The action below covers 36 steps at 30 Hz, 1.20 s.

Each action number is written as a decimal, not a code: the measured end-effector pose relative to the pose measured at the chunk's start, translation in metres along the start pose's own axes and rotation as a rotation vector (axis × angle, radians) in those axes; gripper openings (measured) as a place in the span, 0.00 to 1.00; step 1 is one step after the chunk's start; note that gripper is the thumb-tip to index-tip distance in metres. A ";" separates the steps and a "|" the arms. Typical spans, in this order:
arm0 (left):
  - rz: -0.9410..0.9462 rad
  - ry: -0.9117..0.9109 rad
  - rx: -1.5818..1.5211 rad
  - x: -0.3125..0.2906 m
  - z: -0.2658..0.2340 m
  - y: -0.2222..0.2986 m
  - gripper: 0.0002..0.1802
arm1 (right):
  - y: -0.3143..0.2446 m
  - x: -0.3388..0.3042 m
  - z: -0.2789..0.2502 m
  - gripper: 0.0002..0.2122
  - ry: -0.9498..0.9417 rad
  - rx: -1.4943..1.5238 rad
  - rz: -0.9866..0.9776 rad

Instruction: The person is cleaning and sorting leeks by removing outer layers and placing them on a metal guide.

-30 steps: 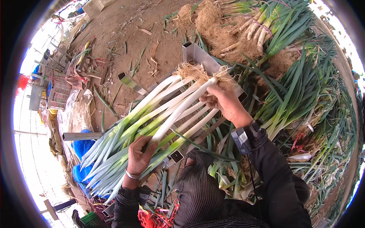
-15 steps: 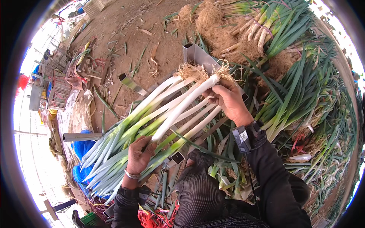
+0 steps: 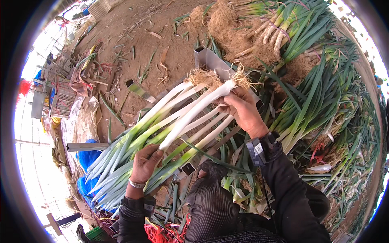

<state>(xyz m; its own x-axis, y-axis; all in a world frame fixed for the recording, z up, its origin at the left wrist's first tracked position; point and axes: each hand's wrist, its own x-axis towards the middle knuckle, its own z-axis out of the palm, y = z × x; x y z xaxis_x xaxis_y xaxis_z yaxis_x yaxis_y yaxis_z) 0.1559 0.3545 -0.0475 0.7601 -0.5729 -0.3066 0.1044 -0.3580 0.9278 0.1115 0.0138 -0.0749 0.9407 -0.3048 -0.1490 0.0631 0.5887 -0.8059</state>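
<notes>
Pinching a thick white leek (image 3: 194,113) near its root end, the right grip (image 3: 242,111) has its thumb along one side of the shaft and its fingers curled beneath, the fingertips partly hidden by the stem. Farther down that same leek, the left grip (image 3: 144,163) is closed around the shaft where it runs into the leaves, thumb pressed on top; its other fingers are mostly covered, so how far they wrap around cannot be told. Between the two grips the leek slants from lower left to upper right, lying over a loose bundle of leeks (image 3: 152,115), with its tangled pale roots (image 3: 242,77) just past the right thumb. The bundle's white ends point the same way, finishing in a brown root tuft (image 3: 202,77), while the blue-green leaves (image 3: 115,176) fan out toward the lower left. Metal bars show around the bundle, among them a wide channel (image 3: 214,62) behind the roots and a narrow bar (image 3: 87,146) at the left. Blue plastic (image 3: 87,160) hangs beside the leaf tips, and red strips (image 3: 162,234) lie below, near the left sleeve (image 3: 131,220). To the right, a large heap of leeks (image 3: 304,105) spreads over the ground.
</notes>
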 end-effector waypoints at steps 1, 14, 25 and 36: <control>-0.015 -0.004 -0.001 0.000 -0.001 0.000 0.18 | -0.001 -0.001 0.001 0.08 -0.016 0.018 -0.001; -0.074 0.003 -0.061 0.001 0.000 -0.002 0.21 | 0.001 -0.005 0.003 0.07 0.034 -0.048 -0.009; -0.083 -0.020 -0.105 0.000 0.002 0.001 0.23 | 0.001 -0.009 -0.001 0.09 -0.073 -0.001 -0.064; -0.099 -0.040 -0.107 0.000 0.003 0.004 0.19 | 0.002 -0.010 0.002 0.05 0.020 -0.011 -0.071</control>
<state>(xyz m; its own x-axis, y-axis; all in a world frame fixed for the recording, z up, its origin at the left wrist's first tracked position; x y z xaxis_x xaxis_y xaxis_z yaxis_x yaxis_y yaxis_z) 0.1546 0.3511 -0.0442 0.7169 -0.5680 -0.4043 0.2472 -0.3353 0.9091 0.1030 0.0201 -0.0739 0.9272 -0.3603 -0.1027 0.1255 0.5569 -0.8210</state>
